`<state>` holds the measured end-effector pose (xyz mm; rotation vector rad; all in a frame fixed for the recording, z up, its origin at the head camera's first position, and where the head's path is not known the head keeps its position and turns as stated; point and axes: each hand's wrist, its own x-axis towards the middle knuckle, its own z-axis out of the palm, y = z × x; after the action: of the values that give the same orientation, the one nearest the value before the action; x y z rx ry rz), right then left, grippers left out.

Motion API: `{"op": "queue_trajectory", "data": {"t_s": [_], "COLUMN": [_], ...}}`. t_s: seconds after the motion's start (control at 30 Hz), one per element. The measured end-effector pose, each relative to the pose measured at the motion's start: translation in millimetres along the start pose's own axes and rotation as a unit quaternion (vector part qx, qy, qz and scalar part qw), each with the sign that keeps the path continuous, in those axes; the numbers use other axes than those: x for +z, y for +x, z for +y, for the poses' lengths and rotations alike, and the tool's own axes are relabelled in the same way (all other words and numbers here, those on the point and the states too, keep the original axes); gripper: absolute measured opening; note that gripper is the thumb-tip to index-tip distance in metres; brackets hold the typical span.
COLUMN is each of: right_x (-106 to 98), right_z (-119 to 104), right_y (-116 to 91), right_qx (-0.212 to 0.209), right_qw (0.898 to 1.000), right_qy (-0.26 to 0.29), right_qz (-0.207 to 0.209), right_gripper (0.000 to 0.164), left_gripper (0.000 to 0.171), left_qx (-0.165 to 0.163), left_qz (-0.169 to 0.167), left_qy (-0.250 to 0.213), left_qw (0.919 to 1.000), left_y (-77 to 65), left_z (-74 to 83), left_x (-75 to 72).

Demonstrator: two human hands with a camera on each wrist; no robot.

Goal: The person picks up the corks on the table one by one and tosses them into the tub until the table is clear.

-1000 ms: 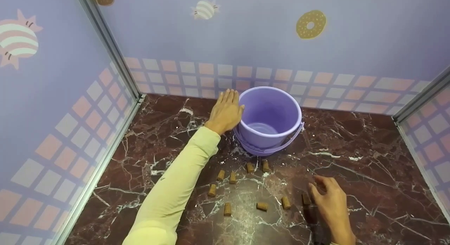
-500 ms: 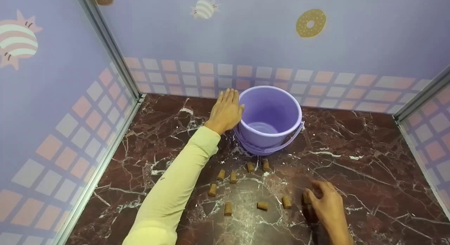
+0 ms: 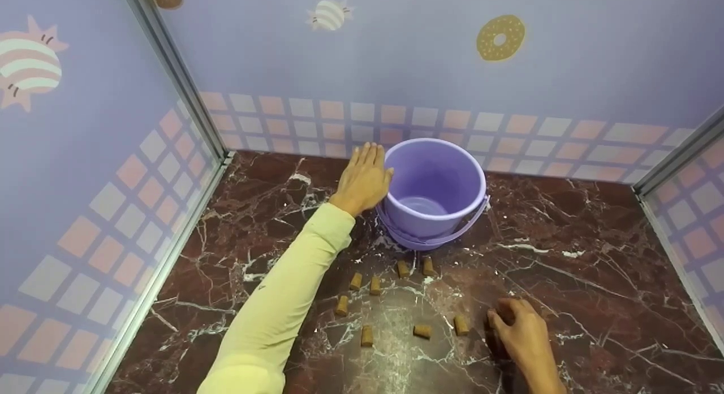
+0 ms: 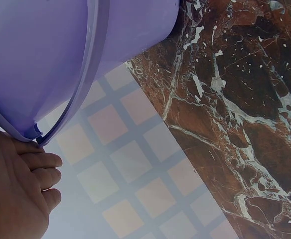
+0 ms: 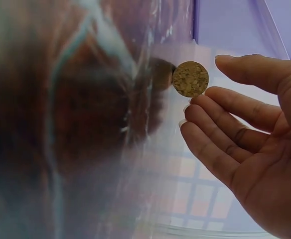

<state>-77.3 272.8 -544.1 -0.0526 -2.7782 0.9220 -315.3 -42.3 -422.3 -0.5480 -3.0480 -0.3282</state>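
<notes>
A purple bucket [image 3: 430, 213] stands upright with its handle hanging down at the front. My left hand [image 3: 363, 181] rests against the bucket's left side, fingers straight and thumb at the rim. In the left wrist view, the left-hand fingers [image 4: 43, 172] lie beside the handle's hinge. My right hand [image 3: 523, 332] is low over the floor at right. In the right wrist view, a cork [image 5: 190, 78] lies by its fingertips, with the thumb apart from it. The head view hides this cork behind the right hand. Other corks [image 3: 375, 285] lie scattered in front of the bucket.
The floor [image 3: 594, 258] is dark red marble with white veins. A patterned purple wall [image 3: 396, 55] rises close behind the bucket. Side panels [image 3: 124, 156] with metal corner strips bound the space left and right.
My right hand has moved slightly down and left, and its cork has gone out of sight in the head view. The left hand and the bucket have stayed put.
</notes>
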Motion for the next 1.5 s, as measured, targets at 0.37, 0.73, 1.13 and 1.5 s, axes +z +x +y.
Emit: {"op": "queue_trajectory", "data": {"t_s": [0.37, 0.73, 1.13, 1.5], "right_x": [5.1, 2.7, 4.2, 4.3], "right_z": [1.7, 0.3, -2.1, -4.8], "right_y": [-1.3, -3.0, -1.0, 0.0], "right_qx": [-0.035, -0.019, -0.024, -0.01], "right_qw": [0.999, 1.0, 1.0, 0.999], "right_qy": [-0.01, -0.016, -0.009, -0.006], "right_qz": [0.018, -0.007, -0.011, -0.031], "right_gripper": [0.021, 0.021, 0.01, 0.009], "left_gripper": [0.066, 0.065, 0.065, 0.065], "left_qx": [-0.003, 0.0, -0.001, -0.002], "left_qz": [-0.002, 0.003, -0.002, -0.005], "left_qy": [0.0, -0.016, -0.017, -0.011], "left_qw": [1.0, 0.9999, 0.9999, 0.9999], "left_y": [0.6, -0.9, -1.3, -0.2], "left_z": [0.6, 0.0, 1.0, 0.3], "left_x": [-0.2, -0.6, -1.4, -1.1]}}
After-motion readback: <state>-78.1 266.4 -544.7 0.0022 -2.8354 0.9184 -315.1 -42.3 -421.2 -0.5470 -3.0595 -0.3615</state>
